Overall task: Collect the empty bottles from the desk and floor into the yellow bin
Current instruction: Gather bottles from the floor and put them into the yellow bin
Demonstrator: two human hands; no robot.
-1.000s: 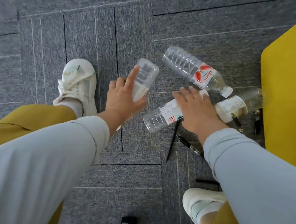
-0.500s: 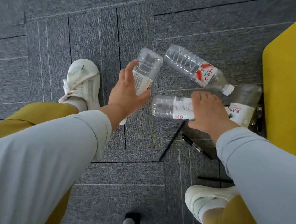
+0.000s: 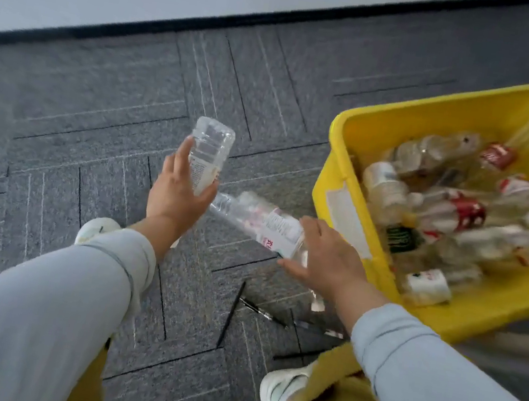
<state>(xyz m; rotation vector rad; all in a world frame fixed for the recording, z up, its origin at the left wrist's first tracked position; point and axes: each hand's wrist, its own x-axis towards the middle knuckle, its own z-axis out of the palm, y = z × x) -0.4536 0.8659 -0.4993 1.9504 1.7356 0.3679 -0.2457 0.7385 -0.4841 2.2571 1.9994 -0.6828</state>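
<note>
My left hand (image 3: pixel 175 198) grips a clear empty bottle (image 3: pixel 209 153) upright-tilted, base pointing away, above the grey carpet. My right hand (image 3: pixel 326 258) holds a second clear bottle (image 3: pixel 256 220) with a white label; it lies almost level, base toward the left hand. Both bottles are lifted off the floor and nearly touch. The yellow bin (image 3: pixel 337 191) stands on the floor to the right, right next to my right hand. Several empty bottles (image 3: pixel 455 213) lie piled inside it.
Black pens (image 3: pixel 261 312) lie on the carpet below my right hand. My white shoes (image 3: pixel 280 397) and mustard trousers show at the bottom. A white wall with a black skirting (image 3: pixel 214 24) runs across the back.
The view has swung up from the floor, so the bin's inside now shows. Both hands have lifted their bottles; the right hand's bottle has left the carpet and moved toward the bin.
</note>
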